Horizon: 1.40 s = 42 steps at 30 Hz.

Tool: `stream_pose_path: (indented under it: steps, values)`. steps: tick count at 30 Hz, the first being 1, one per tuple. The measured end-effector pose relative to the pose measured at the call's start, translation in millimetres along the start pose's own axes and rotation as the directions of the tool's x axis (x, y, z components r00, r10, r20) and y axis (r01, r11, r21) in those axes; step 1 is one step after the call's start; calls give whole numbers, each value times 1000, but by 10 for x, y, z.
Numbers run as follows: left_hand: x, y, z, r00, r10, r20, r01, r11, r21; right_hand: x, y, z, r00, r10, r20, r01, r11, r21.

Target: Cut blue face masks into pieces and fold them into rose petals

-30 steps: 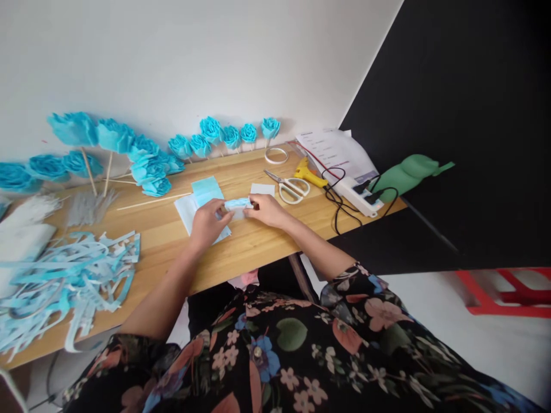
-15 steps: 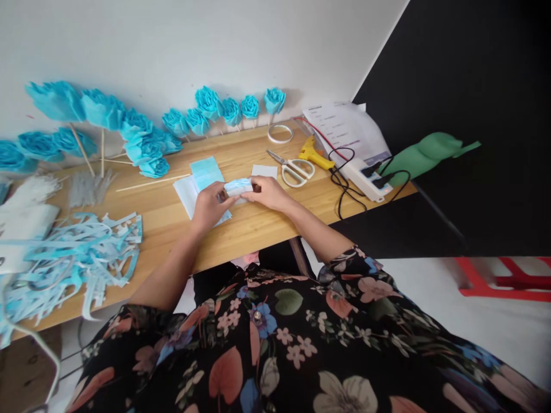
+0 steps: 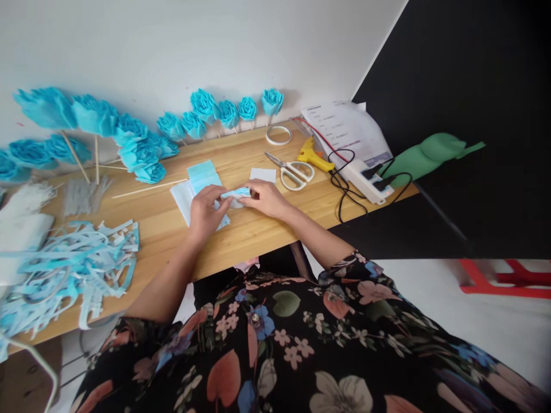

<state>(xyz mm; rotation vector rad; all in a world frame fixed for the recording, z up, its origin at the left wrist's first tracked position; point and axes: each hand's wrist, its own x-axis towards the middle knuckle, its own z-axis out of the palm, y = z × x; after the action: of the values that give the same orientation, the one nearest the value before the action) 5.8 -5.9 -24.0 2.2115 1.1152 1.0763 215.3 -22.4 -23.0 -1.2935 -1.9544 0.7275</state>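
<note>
Between my two hands is a small folded piece of blue and white sheet material, pleated along its top edge. My left hand pinches its left end, and my right hand pinches the right end. Beneath and behind my left hand lie flat blue sheets and white sheets, partly hidden by the fingers. A small white card rests just beyond my right hand. White-handled scissors lie to the right, blades pointing away to the left.
Blue flowers on sticks line the wall. A strip pile covers the table's left. At right are a yellow glue gun, a power strip with black cables, printed paper and a tape roll.
The held piece has tipped and looks narrower, its pleated edge now turned up. Both hands have shifted slightly down, still pinching it. The whole view has moved a little.
</note>
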Motion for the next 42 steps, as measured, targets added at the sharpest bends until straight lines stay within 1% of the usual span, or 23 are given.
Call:
stream_pose_path:
  steps: [3, 5, 10, 15, 20, 22, 24, 27, 29, 31, 33, 36, 39, 42]
  values:
    - [-4, -34, 15, 997, -21, 78, 21, 1000, 6, -2, 11, 1, 999, 36, 40, -34, 999, -42]
    - [-5, -61, 26, 994, -30, 105, 28, 999, 21, -3, 7, -4, 997, 53, 60, -50, 997, -52]
    - [-8, -61, 36, 992, -52, 112, 47, 997, 53, -6, -19, -14, 996, 36, 76, -32, 998, -56]
    - [-12, -13, 31, 997, -40, 65, 37, 998, 42, -4, -29, -9, 999, 43, 28, -41, 997, -70]
    - [-3, -33, 33, 990, -73, 123, 66, 996, 57, -8, -23, -21, 994, 76, 84, -73, 996, -41]
    - [1, -38, 32, 988, -78, 134, 71, 996, 53, -11, -23, -26, 993, 84, 83, -84, 996, -8]
    - [5, -28, 22, 989, -88, 117, 84, 996, 37, -15, -28, -29, 994, 89, 65, -90, 996, 6]
    - [10, 18, -22, 984, -160, 78, 163, 986, -44, -19, -40, -34, 993, 102, 51, -102, 995, -12]
    - [14, 61, -71, 969, -231, 90, 244, 955, -170, -22, -47, -38, 992, 115, 48, -114, 993, -28]
    - [17, 107, -120, 957, -270, 111, 291, 906, -307, -25, -50, -41, 991, 123, 42, -122, 992, -34]
    - [17, 147, -155, 957, -270, 104, 289, 875, -390, -28, -49, -42, 992, 119, 40, -118, 993, -28]
    - [11, 186, -159, 959, -264, 100, 281, 858, -430, -29, -43, -37, 994, 106, 42, -105, 994, -23]
    - [2, 203, -130, 959, -248, 136, 283, 843, -458, -27, -38, -24, 994, 103, 43, -102, 994, -26]
    - [0, 210, -114, 962, -207, 175, 267, 837, -477, -27, -35, -13, 994, 100, 34, -100, 995, -13]
